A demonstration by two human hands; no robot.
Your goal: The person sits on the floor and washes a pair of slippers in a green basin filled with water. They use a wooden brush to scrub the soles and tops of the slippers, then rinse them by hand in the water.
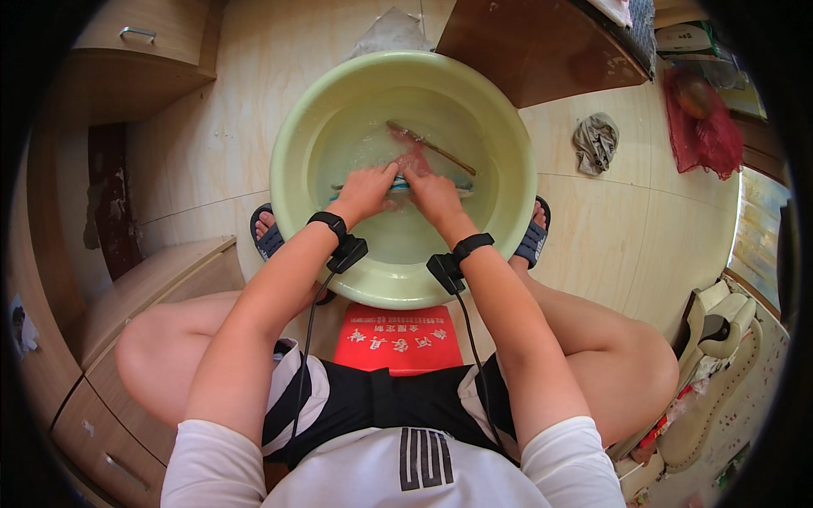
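Observation:
A pale green plastic basin [404, 289] of water stands between my feet. My left hand [363, 192] and my right hand [436, 195] are close together at its middle, fingers curled around a thin blue-and-white striped item [400, 183]. Its ends show on both sides of my hands; its kind is unclear. Just beyond my thumbs lies a soft pinkish-red thing [414, 159], perhaps cloth or mesh, partly hidden by my fingers. A slim brown stick-like object [438, 151] lies slanted behind it in the water. Ripples blur the details.
A red printed box or stool [399, 343] stands below the basin's near rim. A brown wooden panel [540, 51] touches the far right. On the floor at right lie a crumpled grey cloth [596, 143] and a red mesh bag [705, 127]. Wooden drawers [120, 438] stand left.

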